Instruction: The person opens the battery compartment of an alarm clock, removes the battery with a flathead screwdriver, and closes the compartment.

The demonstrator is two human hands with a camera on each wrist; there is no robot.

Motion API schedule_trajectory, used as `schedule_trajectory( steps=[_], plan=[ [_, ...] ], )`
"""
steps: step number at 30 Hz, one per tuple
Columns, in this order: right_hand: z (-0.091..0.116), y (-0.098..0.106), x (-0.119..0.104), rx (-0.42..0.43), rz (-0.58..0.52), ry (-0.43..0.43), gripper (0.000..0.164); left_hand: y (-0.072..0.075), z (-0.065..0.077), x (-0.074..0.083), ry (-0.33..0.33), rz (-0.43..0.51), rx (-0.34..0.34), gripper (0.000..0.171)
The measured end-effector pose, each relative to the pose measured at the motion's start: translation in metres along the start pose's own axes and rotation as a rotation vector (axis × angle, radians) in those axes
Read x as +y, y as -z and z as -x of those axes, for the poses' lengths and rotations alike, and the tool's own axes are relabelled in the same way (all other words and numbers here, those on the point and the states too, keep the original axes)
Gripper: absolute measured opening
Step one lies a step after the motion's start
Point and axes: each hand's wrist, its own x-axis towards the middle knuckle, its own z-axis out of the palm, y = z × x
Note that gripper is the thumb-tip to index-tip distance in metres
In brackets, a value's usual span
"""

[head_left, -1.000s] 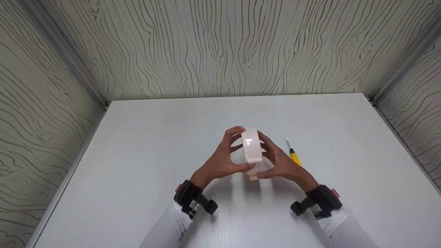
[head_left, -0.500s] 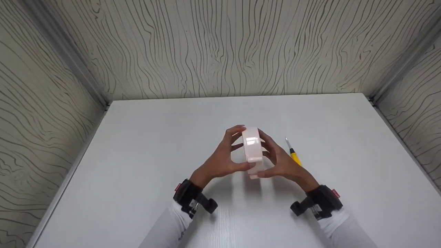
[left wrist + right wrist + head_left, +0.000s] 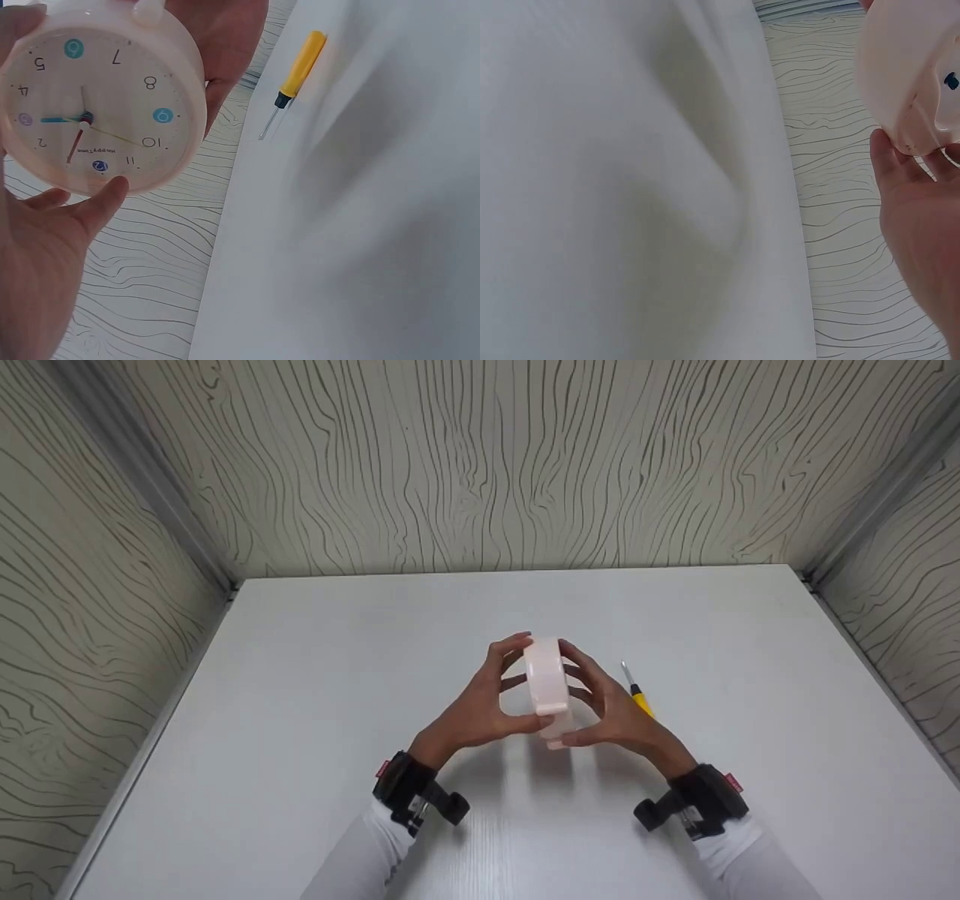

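A pale pink round alarm clock [image 3: 546,675] is held between both hands, edge-on to the head view, above the white table. My left hand [image 3: 480,709] grips its dial side, fingers at the far rim and thumb at the near edge. On the other side, my right hand [image 3: 616,716] grips it with spread, curved fingers and thumb. The left wrist view shows the dial of the clock [image 3: 112,127] with coloured hands, its numerals inverted there. Part of the clock's back [image 3: 922,82] appears in the right wrist view, with a dark mark in a recess; the rest is cut off.
A screwdriver [image 3: 637,691] with a yellow handle and black collar lies on the white table [image 3: 360,660], just beyond my right wrist. Wood-grain patterned panels [image 3: 480,465] enclose the table at the back and both sides.
The clock shifts very slightly left and tilts a little, and the bright glare on its rim fades. Both hands keep their grip. The screwdriver stays put.
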Motion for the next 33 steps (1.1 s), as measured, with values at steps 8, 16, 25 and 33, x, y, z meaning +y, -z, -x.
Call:
schedule_trajectory(
  steps=[8, 16, 25, 33],
  plan=[
    [0.0009, 0.0015, -0.0013, 0.023, 0.027, 0.015, 0.113, 0.0029, 0.0020, 0.0005, -0.036, -0.053, 0.005, 0.089],
    [0.0011, 0.0023, -0.0030, 0.044, 0.066, 0.022, 0.115, 0.0044, 0.0032, 0.0011, -0.033, -0.090, 0.007, 0.092],
    [0.0028, 0.0043, -0.0023, 0.062, 0.124, -0.001, 0.114, 0.0058, 0.0043, 0.0047, 0.002, -0.202, 0.017, 0.094],
    [0.0029, 0.0047, -0.0010, 0.058, 0.138, -0.012, 0.115, 0.0085, 0.0040, 0.0093, -0.003, -0.246, 0.026, 0.094]
  ],
)
